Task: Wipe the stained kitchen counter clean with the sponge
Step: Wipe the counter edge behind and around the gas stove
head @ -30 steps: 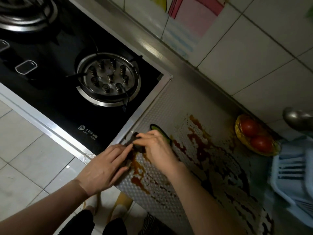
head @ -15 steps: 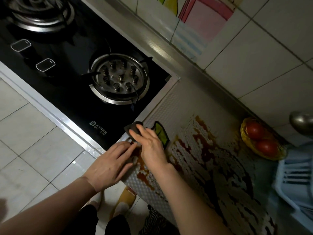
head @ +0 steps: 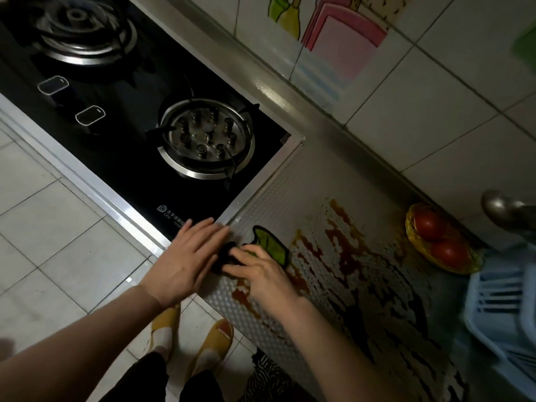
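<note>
Sponge handling looks easy: green-faced with a dark edge, it is probably light and soft, likely to squash and fold under pressure, so a flat palm over its middle should drive it better than a pinch at the rim. It lies on the counter near the front edge, just right of the black gas hob. Going left to right, the left hand rests open and flat at the hob's corner, fingers spread, gripping nothing. Between the two hands sits a small dark piece I cannot identify. The right hand curls loosely with fingertips on the sponge's near end; whether it truly grips is unclear. Beyond spreads the reddish-brown stain, probably sticky on the dimpled surface. Further right, a yellow basket of tomatoes and a pale blue rack crowd the counter's end and would limit long strokes.
</note>
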